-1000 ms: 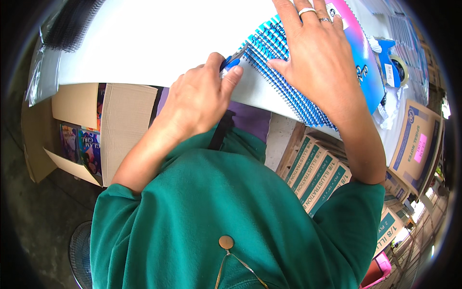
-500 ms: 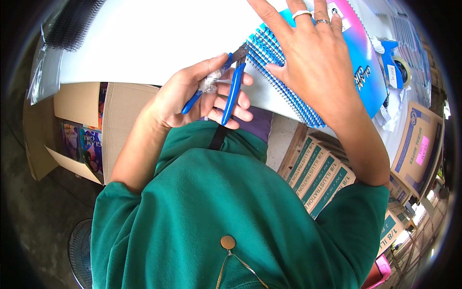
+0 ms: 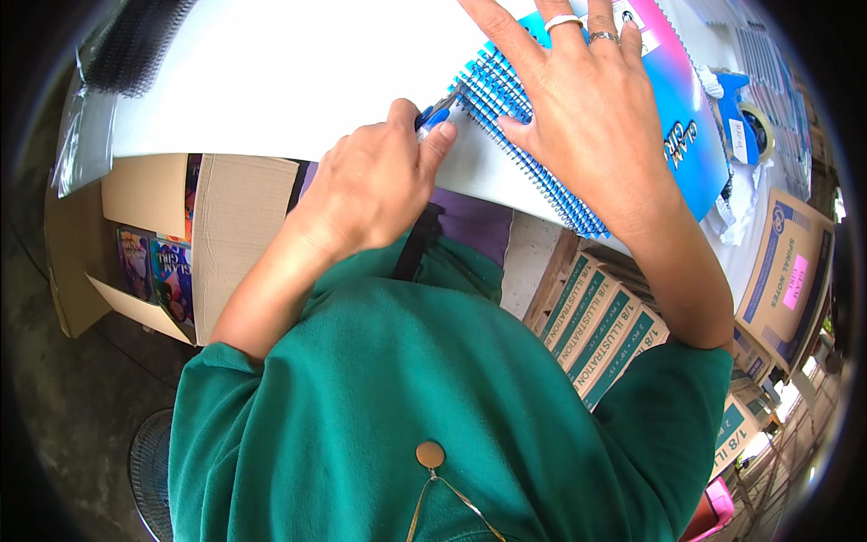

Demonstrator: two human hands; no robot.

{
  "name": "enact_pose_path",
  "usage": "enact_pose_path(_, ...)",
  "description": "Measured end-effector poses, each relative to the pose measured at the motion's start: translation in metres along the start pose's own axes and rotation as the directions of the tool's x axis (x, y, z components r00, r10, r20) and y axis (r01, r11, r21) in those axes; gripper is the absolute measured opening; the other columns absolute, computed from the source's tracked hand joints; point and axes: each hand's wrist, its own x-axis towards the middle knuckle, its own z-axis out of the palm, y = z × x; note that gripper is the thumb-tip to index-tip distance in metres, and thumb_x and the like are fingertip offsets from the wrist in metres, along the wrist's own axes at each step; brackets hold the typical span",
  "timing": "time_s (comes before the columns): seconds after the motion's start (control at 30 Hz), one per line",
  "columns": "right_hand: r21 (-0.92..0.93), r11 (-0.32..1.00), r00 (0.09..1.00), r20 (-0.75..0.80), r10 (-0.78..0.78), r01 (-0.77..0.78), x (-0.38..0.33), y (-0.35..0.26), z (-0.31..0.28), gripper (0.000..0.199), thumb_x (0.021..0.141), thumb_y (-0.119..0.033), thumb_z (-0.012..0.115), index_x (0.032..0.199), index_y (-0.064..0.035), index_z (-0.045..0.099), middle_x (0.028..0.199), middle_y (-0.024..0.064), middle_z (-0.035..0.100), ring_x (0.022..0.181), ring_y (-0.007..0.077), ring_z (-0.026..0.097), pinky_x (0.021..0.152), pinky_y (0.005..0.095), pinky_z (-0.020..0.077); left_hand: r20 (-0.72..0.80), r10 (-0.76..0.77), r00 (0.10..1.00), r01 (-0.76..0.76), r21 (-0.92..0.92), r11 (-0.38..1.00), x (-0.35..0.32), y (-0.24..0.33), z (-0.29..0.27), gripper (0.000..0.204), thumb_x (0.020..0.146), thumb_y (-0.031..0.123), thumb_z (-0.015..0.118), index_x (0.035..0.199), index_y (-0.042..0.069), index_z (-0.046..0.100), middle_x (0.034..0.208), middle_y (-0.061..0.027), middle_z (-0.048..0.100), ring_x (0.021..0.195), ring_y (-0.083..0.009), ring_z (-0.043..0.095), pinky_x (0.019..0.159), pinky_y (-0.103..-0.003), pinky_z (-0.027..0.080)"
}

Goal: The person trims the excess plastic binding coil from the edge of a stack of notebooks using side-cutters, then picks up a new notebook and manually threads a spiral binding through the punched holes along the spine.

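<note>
A stack of spiral notebooks with blue and pink covers lies on the white table. Its blue coil bindings face me, slanting down to the right. Wrapped around blue-handled wire cutters, my left hand is closed with its back turned up. The cutters' jaws touch or nearly touch the coil ends at the stack's upper left corner; whether a wire is between them I cannot tell. My right hand, with rings on two fingers, lies flat and spread over the top cover.
Black coils in clear plastic lie at the far left of the white table. A blue tape dispenser stands right of the notebooks. An open carton holds notebooks at the left; stacked cartons and another carton are at the right.
My left hand has turned from palm up to back up and closed around the cutters. The handles have come together, and the jaws remain near the coil ends. My right hand stays put.
</note>
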Motion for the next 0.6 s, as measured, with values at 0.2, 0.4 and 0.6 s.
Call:
enact_pose_path(0.2,-0.008,1.0,1.0,-0.012,-0.004,0.003,-0.001,0.0,0.001,0.081,0.067,-0.022,0.076,0.137,-0.0156,0.035,0.133,0.0273,0.032,0.12,0.0527,0.033,0.095,0.0579,0.0326,0.473,0.046,0.88,0.436,-0.842,0.319,0.006,-0.016,-0.009,0.053,0.096,0.047,0.029,0.107,0.0,0.052,0.07,-0.0075,0.053,0.06,-0.0193,0.058,0.061,-0.032,0.051)
enact_pose_path(0.4,0.022,1.0,0.999,-0.047,-0.01,0.011,-0.001,0.0,0.003,0.079,0.067,-0.021,0.075,0.136,-0.0151,0.036,0.132,0.0274,0.034,0.119,0.0528,0.034,0.094,0.058,0.0329,-0.067,0.237,0.969,-0.197,0.367,0.909,-0.002,-0.007,-0.003,0.046,0.098,0.039,0.029,0.102,-0.001,0.053,0.073,-0.0082,0.057,0.062,-0.0195,0.059,0.059,-0.036,0.048)
enact_pose_path(0.6,-0.022,1.0,0.997,-0.071,0.001,-0.002,0.0,0.001,0.008,0.078,0.068,-0.02,0.074,0.136,-0.0142,0.037,0.132,0.0285,0.034,0.118,0.0535,0.035,0.093,0.0576,0.0343,0.439,-0.04,0.898,0.331,-0.611,0.719,0.008,-0.013,-0.018,0.053,0.096,0.046,0.029,0.111,-0.001,0.05,0.085,-0.0136,0.062,0.078,-0.0275,0.064,0.069,-0.041,0.051)
